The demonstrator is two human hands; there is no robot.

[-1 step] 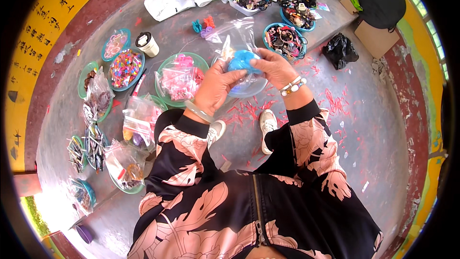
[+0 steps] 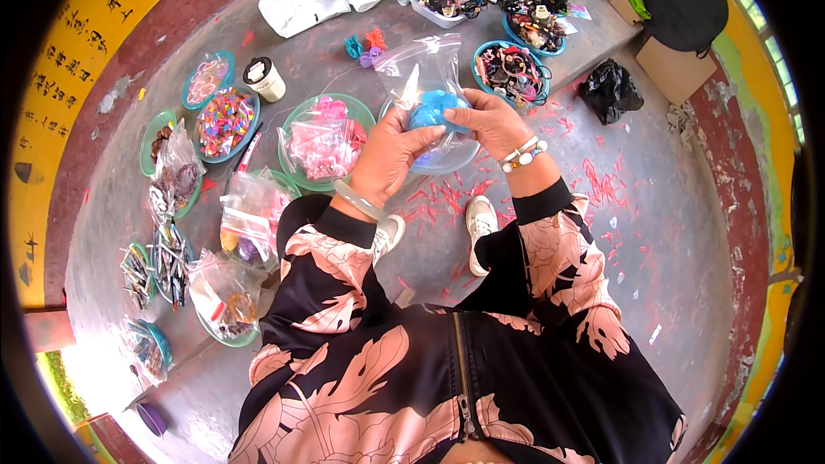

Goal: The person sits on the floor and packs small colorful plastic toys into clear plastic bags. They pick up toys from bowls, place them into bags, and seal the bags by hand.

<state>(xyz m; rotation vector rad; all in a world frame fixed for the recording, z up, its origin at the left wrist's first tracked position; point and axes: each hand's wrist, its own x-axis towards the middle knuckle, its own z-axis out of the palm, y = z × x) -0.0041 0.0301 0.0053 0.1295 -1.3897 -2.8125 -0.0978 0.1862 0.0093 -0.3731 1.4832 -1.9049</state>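
Note:
Both hands are raised together over the concrete floor. My left hand (image 2: 391, 155) and my right hand (image 2: 490, 120) grip a clear plastic zip bag (image 2: 425, 64) from either side. A bright blue item (image 2: 434, 107) sits in the bag's lower part between my fingers, and the bag's top stands up above them. A pale bangle is on my left wrist and beaded bracelets on my right. Directly under the hands is a bluish bowl (image 2: 447, 161). Just to its left is a green bowl (image 2: 296, 174) of small bags with pink pieces.
Bowls of colourful beads (image 2: 225, 120), dark clips (image 2: 168, 262) and bagged items line the left. Bowls of hair accessories (image 2: 511, 69) stand at the back. A white cup (image 2: 265, 79), white bags (image 2: 301, 0), a black bag (image 2: 610, 90) and a cardboard box (image 2: 675, 69) lie around. My shoes (image 2: 479, 223) rest among red scraps.

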